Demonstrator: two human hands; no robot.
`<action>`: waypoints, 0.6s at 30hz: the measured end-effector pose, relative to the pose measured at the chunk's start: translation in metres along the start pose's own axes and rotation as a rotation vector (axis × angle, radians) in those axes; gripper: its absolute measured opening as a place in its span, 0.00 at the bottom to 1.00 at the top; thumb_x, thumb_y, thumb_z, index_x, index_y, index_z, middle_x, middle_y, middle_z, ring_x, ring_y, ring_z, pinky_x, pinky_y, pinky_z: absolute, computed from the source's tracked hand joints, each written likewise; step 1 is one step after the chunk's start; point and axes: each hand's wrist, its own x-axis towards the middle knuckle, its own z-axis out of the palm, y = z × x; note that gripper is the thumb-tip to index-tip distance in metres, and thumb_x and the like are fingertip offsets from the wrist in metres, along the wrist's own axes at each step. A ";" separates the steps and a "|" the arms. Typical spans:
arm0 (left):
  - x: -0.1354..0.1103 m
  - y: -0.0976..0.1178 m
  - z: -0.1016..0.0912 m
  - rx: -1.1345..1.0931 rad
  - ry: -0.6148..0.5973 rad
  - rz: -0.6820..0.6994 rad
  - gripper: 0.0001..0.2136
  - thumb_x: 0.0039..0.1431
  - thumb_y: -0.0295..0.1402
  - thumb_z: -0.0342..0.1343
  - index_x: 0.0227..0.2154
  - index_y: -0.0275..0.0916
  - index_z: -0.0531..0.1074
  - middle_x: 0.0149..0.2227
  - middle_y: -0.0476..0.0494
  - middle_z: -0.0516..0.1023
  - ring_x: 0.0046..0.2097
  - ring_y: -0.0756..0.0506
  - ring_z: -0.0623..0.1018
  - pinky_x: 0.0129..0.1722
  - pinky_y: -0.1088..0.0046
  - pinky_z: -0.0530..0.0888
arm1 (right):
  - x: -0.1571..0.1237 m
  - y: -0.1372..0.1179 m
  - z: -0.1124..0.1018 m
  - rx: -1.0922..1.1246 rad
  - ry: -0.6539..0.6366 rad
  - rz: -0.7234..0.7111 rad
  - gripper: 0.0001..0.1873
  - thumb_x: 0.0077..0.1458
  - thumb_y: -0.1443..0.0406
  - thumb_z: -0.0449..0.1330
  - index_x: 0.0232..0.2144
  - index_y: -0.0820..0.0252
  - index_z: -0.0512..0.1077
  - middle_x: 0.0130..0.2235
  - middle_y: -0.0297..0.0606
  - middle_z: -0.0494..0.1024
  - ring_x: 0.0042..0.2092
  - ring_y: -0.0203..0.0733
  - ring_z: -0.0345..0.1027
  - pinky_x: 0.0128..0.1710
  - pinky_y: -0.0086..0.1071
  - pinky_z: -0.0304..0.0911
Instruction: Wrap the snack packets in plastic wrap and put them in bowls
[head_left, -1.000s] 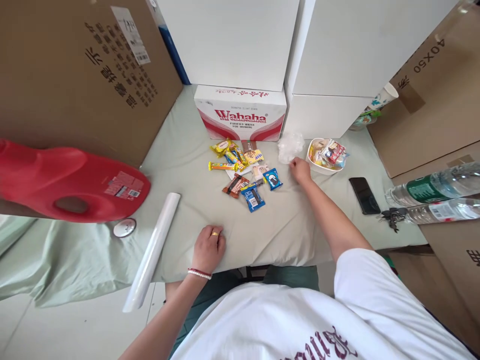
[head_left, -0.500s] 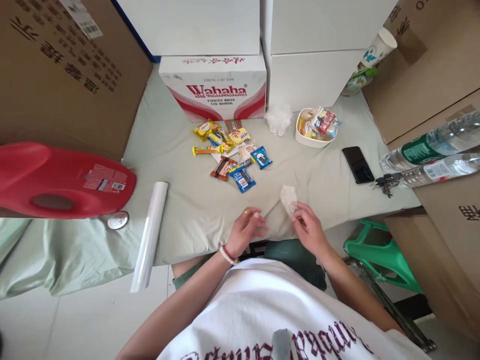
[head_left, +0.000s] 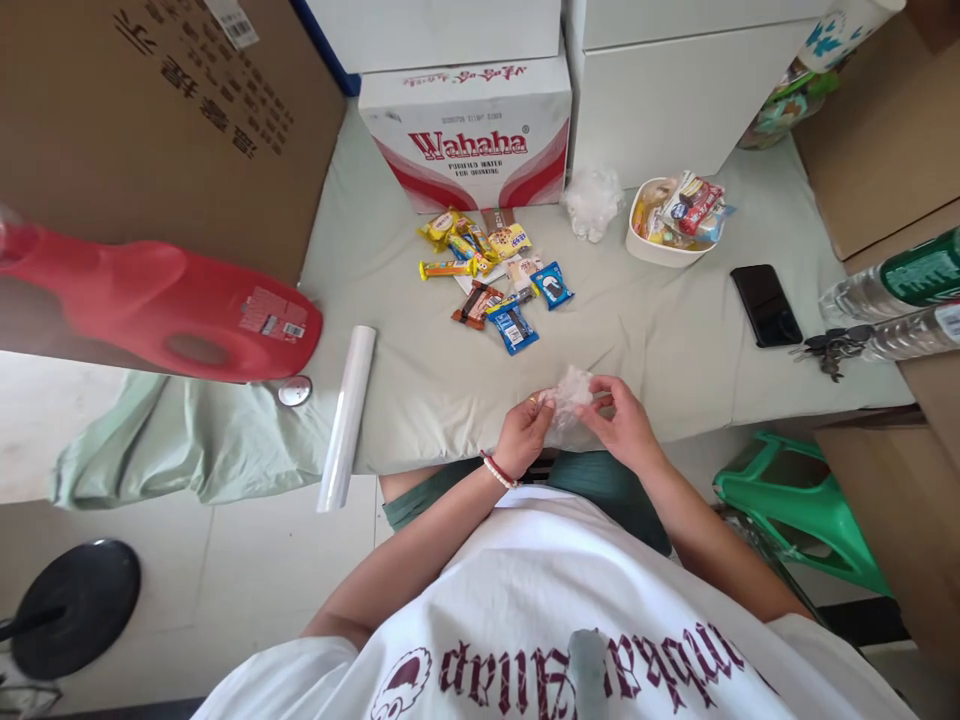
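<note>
A thin clear plastic bag (head_left: 568, 398) is pinched between both my hands at the near edge of the green-covered table (head_left: 660, 345). My left hand (head_left: 523, 437) grips its left side and my right hand (head_left: 621, 424) its right side, fingers closed on the film. Beyond them lies a heap of small snack packets (head_left: 495, 275). A crumpled wad of more clear bags (head_left: 592, 200) sits next to a white bowl (head_left: 654, 250) filled with snacks.
A roll of clear film (head_left: 346, 415) overhangs the table's front edge beside a red jug (head_left: 165, 305) lying on its side. A Wahaha carton (head_left: 469, 130) and white boxes stand at the back. A black phone (head_left: 766, 304), keys and water bottles (head_left: 892, 295) lie right. A green stool (head_left: 802, 505) stands below.
My right hand took a clear bag from the wad near the bowl and drew it back to the table's near edge. My left hand came over and gripped it too.
</note>
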 end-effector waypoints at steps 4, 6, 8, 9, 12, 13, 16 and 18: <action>-0.005 0.000 -0.008 -0.128 0.063 -0.033 0.24 0.59 0.60 0.61 0.37 0.41 0.80 0.38 0.42 0.83 0.42 0.41 0.82 0.42 0.65 0.78 | 0.015 0.001 0.017 0.151 -0.006 0.064 0.16 0.56 0.49 0.67 0.33 0.54 0.77 0.36 0.38 0.78 0.33 0.41 0.72 0.35 0.36 0.73; -0.004 0.000 -0.019 -0.232 0.138 -0.064 0.23 0.58 0.59 0.63 0.38 0.42 0.79 0.40 0.42 0.84 0.43 0.42 0.83 0.43 0.65 0.79 | 0.019 0.004 0.017 0.265 0.047 0.099 0.15 0.55 0.50 0.67 0.34 0.54 0.77 0.34 0.36 0.78 0.33 0.40 0.71 0.36 0.36 0.73; -0.001 0.001 -0.033 -0.308 0.226 -0.074 0.21 0.56 0.56 0.67 0.37 0.42 0.77 0.40 0.42 0.84 0.42 0.44 0.84 0.42 0.67 0.79 | 0.019 0.008 0.010 0.351 0.086 0.103 0.15 0.54 0.51 0.69 0.35 0.54 0.77 0.35 0.36 0.78 0.33 0.40 0.71 0.39 0.36 0.73; 0.001 0.001 -0.039 -0.339 0.264 -0.073 0.20 0.56 0.54 0.68 0.36 0.41 0.76 0.40 0.43 0.84 0.41 0.45 0.83 0.42 0.68 0.79 | 0.019 0.010 0.006 0.367 0.097 0.093 0.15 0.54 0.51 0.69 0.35 0.54 0.76 0.37 0.36 0.79 0.34 0.39 0.71 0.39 0.36 0.73; 0.009 0.001 -0.058 -0.424 0.337 -0.062 0.18 0.55 0.48 0.70 0.35 0.40 0.73 0.39 0.44 0.83 0.40 0.48 0.83 0.44 0.69 0.79 | 0.018 0.013 -0.010 0.287 0.070 0.023 0.15 0.56 0.51 0.68 0.34 0.54 0.76 0.42 0.38 0.79 0.36 0.39 0.72 0.41 0.36 0.73; 0.012 0.001 -0.064 -0.442 0.352 -0.059 0.18 0.55 0.47 0.70 0.35 0.40 0.72 0.39 0.44 0.83 0.40 0.48 0.83 0.44 0.69 0.79 | 0.017 0.014 -0.016 0.225 0.047 -0.018 0.14 0.58 0.51 0.67 0.34 0.54 0.77 0.42 0.38 0.79 0.37 0.40 0.73 0.41 0.37 0.73; 0.019 0.001 -0.078 -0.432 0.394 -0.053 0.15 0.54 0.41 0.70 0.36 0.40 0.71 0.37 0.45 0.81 0.40 0.48 0.82 0.46 0.67 0.79 | 0.017 0.016 -0.030 0.027 -0.012 -0.156 0.12 0.62 0.53 0.64 0.35 0.53 0.78 0.42 0.40 0.79 0.42 0.43 0.75 0.43 0.37 0.73; 0.018 0.005 -0.083 -0.273 0.447 -0.005 0.14 0.51 0.36 0.68 0.38 0.41 0.71 0.41 0.43 0.80 0.43 0.46 0.81 0.47 0.65 0.78 | 0.018 0.018 -0.035 -0.051 -0.035 -0.207 0.10 0.64 0.55 0.63 0.36 0.52 0.78 0.43 0.40 0.80 0.45 0.44 0.75 0.43 0.38 0.73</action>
